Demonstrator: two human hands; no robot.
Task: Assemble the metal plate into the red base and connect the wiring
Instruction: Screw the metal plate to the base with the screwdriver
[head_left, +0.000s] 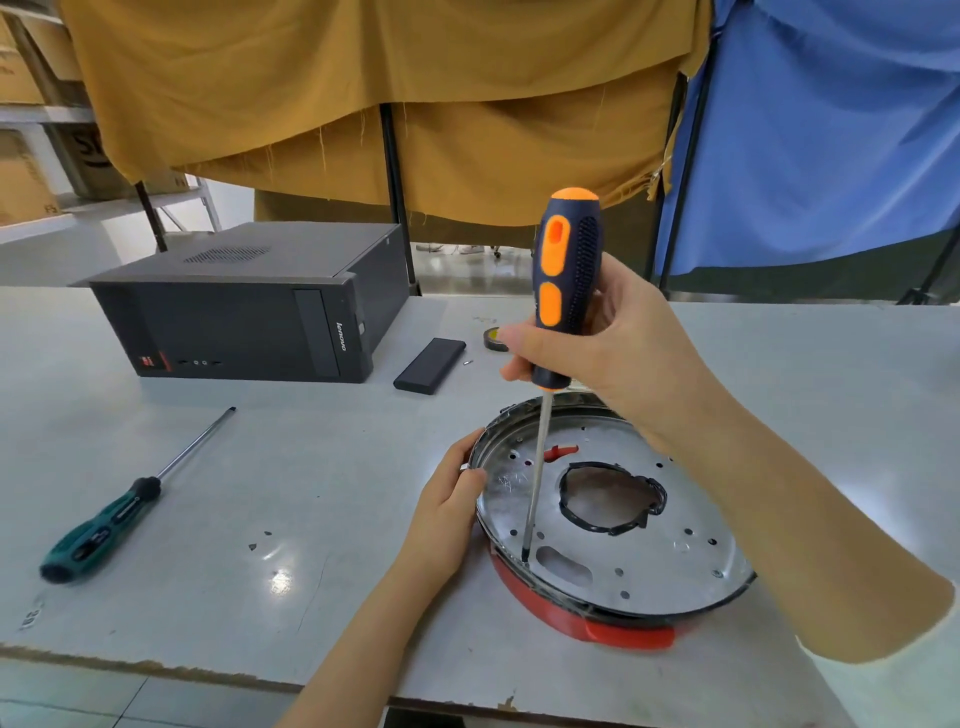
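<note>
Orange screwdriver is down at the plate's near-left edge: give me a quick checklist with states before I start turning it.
1. Right hand grips the orange screwdriver handle: ok.
2. Tip on the metal plate near its left rim: ok.
3. Tip seated in a screw head: cannot tell, too small.
4. Left hand holds the plate's rim steady: ok.
5. Plate lies inside the red base: ok.
6. Wiring connected: cannot tell, none in view.
</note>
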